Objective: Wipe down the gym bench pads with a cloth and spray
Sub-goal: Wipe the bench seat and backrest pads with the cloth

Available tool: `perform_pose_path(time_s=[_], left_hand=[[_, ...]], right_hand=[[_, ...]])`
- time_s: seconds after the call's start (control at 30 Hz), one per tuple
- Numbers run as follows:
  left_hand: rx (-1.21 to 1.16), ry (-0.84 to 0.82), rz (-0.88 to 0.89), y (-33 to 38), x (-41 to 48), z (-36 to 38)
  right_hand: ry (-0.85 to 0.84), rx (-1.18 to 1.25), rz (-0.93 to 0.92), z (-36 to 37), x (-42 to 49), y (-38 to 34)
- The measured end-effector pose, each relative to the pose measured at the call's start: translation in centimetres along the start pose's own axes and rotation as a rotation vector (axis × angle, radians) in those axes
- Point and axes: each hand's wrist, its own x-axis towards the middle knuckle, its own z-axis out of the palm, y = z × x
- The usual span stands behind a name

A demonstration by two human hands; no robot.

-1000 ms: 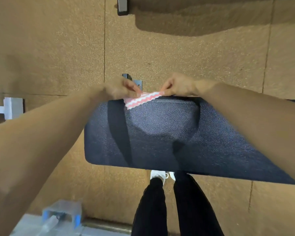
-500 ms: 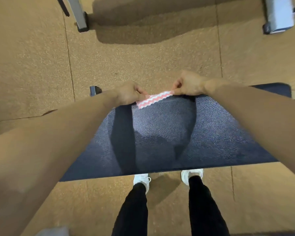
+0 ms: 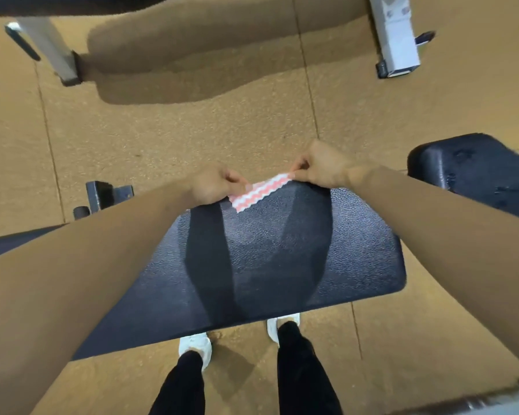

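A dark navy bench pad (image 3: 282, 259) lies across the middle of the view. A pink-and-white zigzag cloth (image 3: 259, 191) is stretched along the pad's far edge. My left hand (image 3: 213, 187) pinches the cloth's left end and my right hand (image 3: 321, 167) pinches its right end. A second dark pad (image 3: 474, 169) sits to the right, behind my right forearm. No spray bottle is in sight.
The floor is tan speckled rubber tile (image 3: 192, 136). A dark bench foot (image 3: 102, 196) shows at the left past the pad. White metal frame legs stand far left (image 3: 54, 55) and far right (image 3: 397, 40). My white shoes (image 3: 195, 347) stand close under the pad's near edge.
The view has swung right and back, so the second pad and the far frame legs came into sight. Both hands still pinch the cloth at the pad's far edge.
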Motion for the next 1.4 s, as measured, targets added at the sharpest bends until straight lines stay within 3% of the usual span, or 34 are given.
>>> perform_pose_path(time_s=[0.47, 0.6, 0.77, 0.93, 1.1, 1.4], left_hand=[[0.072, 0.025, 0.080, 11.0, 4.9, 7.5], [0.112, 0.031, 0.113, 13.7, 5.9, 9.6], [0.150, -0.012, 0.211, 16.9, 7.0, 12.0], [0.445, -0.087, 0.318, 20.1, 8.1, 14.7], [0.976, -0.165, 0.470, 22.9, 8.5, 17.9], [1.205, -0.361, 0.435, 24.4, 7.3, 24.3]], right_hand=[[0.446, 0.090, 0.075, -1.5, -6.8, 10.2], [0.578, 0.134, 0.191, -1.2, -8.9, 12.5], [0.607, 0.319, 0.353, 2.0, -12.9, 14.5], [0.622, 0.555, 0.475, 6.3, -16.1, 15.8], [0.621, 0.630, 0.543, 9.4, -18.7, 17.1], [0.516, 0.843, 0.555, 15.4, -24.3, 18.7]])
